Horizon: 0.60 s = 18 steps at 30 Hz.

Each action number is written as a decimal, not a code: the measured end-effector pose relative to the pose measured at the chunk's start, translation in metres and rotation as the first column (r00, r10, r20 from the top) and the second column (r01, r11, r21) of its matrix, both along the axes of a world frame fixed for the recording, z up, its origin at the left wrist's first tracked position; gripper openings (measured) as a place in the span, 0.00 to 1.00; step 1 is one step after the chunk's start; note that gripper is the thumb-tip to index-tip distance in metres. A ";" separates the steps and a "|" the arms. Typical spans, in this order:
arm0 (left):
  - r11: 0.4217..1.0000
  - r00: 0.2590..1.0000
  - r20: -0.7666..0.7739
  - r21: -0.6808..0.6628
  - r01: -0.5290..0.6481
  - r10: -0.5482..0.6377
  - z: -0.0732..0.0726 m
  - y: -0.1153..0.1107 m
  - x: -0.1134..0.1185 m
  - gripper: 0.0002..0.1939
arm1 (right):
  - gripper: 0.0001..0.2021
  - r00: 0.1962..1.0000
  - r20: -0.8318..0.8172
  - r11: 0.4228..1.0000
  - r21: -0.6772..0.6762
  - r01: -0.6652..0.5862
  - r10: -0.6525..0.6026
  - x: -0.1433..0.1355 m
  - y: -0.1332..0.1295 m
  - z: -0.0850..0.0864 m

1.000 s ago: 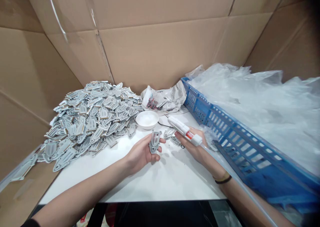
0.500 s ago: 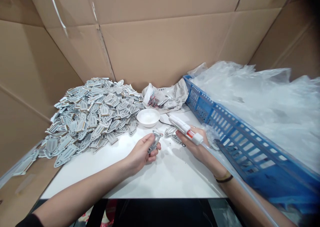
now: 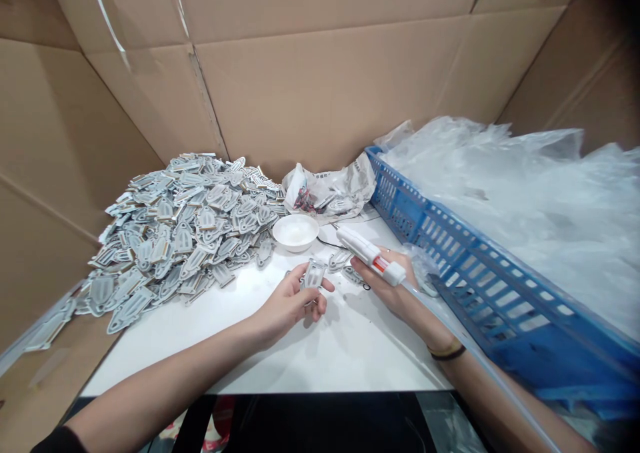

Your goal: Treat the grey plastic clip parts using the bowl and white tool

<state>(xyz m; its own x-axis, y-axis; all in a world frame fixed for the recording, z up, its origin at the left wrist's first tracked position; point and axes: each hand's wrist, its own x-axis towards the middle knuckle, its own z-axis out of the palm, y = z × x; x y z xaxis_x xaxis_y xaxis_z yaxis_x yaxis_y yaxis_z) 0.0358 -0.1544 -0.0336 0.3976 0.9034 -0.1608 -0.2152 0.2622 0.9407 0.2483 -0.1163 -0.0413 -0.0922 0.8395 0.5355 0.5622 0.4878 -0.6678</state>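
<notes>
- A grey piece (image 3: 314,276) with slots is in the left hand (image 3: 293,301), raised over the middle of the desk (image 3: 280,366); the thumb presses across it and the fingers grasp it from behind.
- The right hand (image 3: 393,285) grasps a white glue gun (image 3: 361,248); its fingers are partly hidden by the gun, whose thin tip points toward the desk's far edge. A long clear rod (image 3: 465,333) runs from the gun's rear along the forearm, past a band (image 3: 447,351) on the wrist.
- A few loose pieces (image 3: 340,261) lie on the desk beside the glue gun, with a small black ring (image 3: 367,287) near them.
- Farther back stands a white bowl (image 3: 296,244), a dark cord (image 3: 327,244) just beside its right side.
- A large pile of grey pieces (image 3: 185,233) covers the desk's far left corner and spills past the left edge.
- Crumpled newspaper (image 3: 367,173) sits at the far edge.
- A blue basket (image 3: 450,246), heaped with clear plastic (image 3: 505,200), stands along the right edge.
- Cardboard walls (image 3: 325,93) rise behind the desk.
</notes>
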 end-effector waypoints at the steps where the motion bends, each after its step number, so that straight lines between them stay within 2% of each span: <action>1: 1.000 1.000 0.009 -0.004 0.003 -0.003 0.000 0.000 0.000 0.11 | 0.21 1.000 0.003 1.000 0.002 -0.002 0.002 0.000 0.000 0.000; 4: 1.000 1.000 0.025 -0.006 0.019 -0.019 -0.001 0.001 -0.001 0.11 | 0.21 1.000 0.016 1.000 -0.004 0.000 0.000 0.000 0.000 0.000; 12: 0.997 0.997 0.019 0.016 0.075 -0.075 -0.004 0.002 -0.001 0.20 | 0.21 1.000 0.007 1.000 -0.013 -0.016 0.016 -0.001 -0.001 0.000; 18: 1.000 0.999 0.029 0.026 0.014 -0.015 0.002 -0.001 0.000 0.19 | 0.21 1.000 0.005 1.000 0.022 -0.017 0.017 0.000 -0.001 0.000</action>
